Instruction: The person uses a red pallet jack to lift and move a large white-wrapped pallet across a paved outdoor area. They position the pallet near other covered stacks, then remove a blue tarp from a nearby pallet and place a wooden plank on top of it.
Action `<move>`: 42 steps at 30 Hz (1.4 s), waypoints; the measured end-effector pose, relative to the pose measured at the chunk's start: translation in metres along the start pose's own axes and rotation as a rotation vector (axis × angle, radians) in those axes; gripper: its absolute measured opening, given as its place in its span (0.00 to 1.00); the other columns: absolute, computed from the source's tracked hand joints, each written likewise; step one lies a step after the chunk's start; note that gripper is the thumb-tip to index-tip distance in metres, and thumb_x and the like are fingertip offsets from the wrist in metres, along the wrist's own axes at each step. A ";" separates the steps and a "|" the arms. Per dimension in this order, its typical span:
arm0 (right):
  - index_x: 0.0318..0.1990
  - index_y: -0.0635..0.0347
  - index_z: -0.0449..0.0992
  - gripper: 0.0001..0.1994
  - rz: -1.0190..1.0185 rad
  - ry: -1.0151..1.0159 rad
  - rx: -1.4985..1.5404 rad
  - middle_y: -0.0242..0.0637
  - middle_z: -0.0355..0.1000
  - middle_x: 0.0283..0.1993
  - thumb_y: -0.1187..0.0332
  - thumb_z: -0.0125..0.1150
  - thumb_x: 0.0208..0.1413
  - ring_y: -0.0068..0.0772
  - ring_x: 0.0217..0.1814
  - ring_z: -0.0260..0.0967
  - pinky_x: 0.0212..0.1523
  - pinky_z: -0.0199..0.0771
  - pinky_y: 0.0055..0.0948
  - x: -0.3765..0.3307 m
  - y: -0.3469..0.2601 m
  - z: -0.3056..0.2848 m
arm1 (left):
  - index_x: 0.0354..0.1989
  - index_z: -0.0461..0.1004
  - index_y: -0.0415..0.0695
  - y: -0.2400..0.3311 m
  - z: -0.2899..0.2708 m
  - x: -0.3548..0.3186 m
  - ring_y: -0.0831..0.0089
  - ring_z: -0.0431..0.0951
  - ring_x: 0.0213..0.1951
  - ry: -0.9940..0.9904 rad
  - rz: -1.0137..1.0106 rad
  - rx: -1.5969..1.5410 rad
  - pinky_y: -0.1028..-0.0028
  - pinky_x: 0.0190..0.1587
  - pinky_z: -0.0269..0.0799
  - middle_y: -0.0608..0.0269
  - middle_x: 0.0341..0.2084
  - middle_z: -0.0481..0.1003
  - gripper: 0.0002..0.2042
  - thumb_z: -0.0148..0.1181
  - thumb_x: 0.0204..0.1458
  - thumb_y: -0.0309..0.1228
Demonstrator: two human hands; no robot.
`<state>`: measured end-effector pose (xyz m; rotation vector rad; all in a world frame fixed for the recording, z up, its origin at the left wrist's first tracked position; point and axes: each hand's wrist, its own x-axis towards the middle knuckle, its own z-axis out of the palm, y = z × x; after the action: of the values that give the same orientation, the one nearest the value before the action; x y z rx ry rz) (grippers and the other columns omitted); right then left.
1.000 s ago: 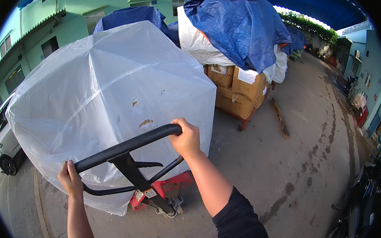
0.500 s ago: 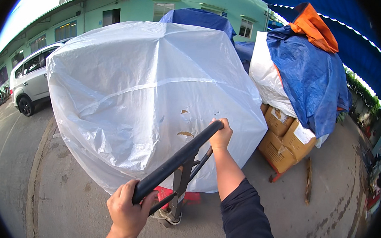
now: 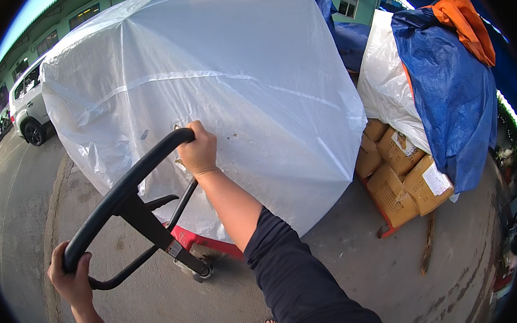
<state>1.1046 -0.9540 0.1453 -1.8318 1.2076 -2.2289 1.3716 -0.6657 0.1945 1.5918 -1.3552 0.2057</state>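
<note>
A black loop handle [image 3: 123, 196] of a red pallet jack [image 3: 203, 242] slants across the lower left. My left hand [image 3: 70, 279] grips its near end at the bottom left. At the far end my right hand [image 3: 198, 149] is closed around the bar, close against the load. That load is a big pile wrapped in white translucent plastic sheet [image 3: 216, 79], filling the middle of the view right in front of me. The jack's forks are hidden under it.
To the right stands a pallet of brown cardboard boxes [image 3: 400, 172] under white, blue [image 3: 452, 98] and orange covers. A white car [image 3: 27, 107] is parked at the left by a green building [image 3: 82, 8]. Concrete ground [image 3: 383, 280] lies around, with a wooden plank [image 3: 428, 241] on it.
The view has swung right to left across the yard, and the wrapped load now looms closer and fills more of the view. Both hands have kept their grip on the handle.
</note>
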 end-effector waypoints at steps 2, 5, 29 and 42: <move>0.26 0.58 0.68 0.12 -0.006 0.003 -0.016 0.47 0.69 0.19 0.66 0.67 0.52 0.55 0.23 0.71 0.24 0.70 0.43 0.004 0.003 0.033 | 0.41 0.76 0.37 -0.025 0.009 0.022 0.73 0.76 0.29 0.010 -0.027 0.041 0.75 0.37 0.71 0.61 0.26 0.77 0.18 0.71 0.39 0.19; 0.26 0.58 0.69 0.10 0.016 0.002 -0.012 0.47 0.70 0.19 0.67 0.65 0.51 0.56 0.23 0.71 0.25 0.71 0.44 0.010 0.007 0.082 | 0.40 0.76 0.38 -0.059 0.015 0.057 0.77 0.74 0.29 -0.008 -0.093 0.052 0.76 0.35 0.69 0.63 0.25 0.75 0.16 0.71 0.41 0.20; 0.27 0.63 0.71 0.10 0.024 0.221 -0.341 0.40 0.70 0.19 0.67 0.66 0.48 0.38 0.21 0.69 0.29 0.70 0.37 -0.013 0.070 0.293 | 0.26 0.73 0.45 -0.360 0.194 0.344 0.51 0.79 0.27 -0.075 0.385 -0.119 0.58 0.34 0.75 0.54 0.20 0.77 0.12 0.71 0.40 0.35; 0.29 0.61 0.72 0.08 -0.039 0.297 -0.435 0.47 0.72 0.23 0.76 0.66 0.43 0.54 0.25 0.73 0.26 0.71 0.42 -0.035 0.041 0.327 | 0.24 0.68 0.40 -0.406 0.276 0.455 0.50 0.73 0.22 -0.086 0.466 -0.224 0.68 0.29 0.70 0.49 0.17 0.70 0.10 0.66 0.39 0.23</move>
<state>1.3719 -1.1440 0.0982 -1.6859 1.8505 -2.4794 1.7451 -1.2179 0.1364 1.0948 -1.7400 0.2571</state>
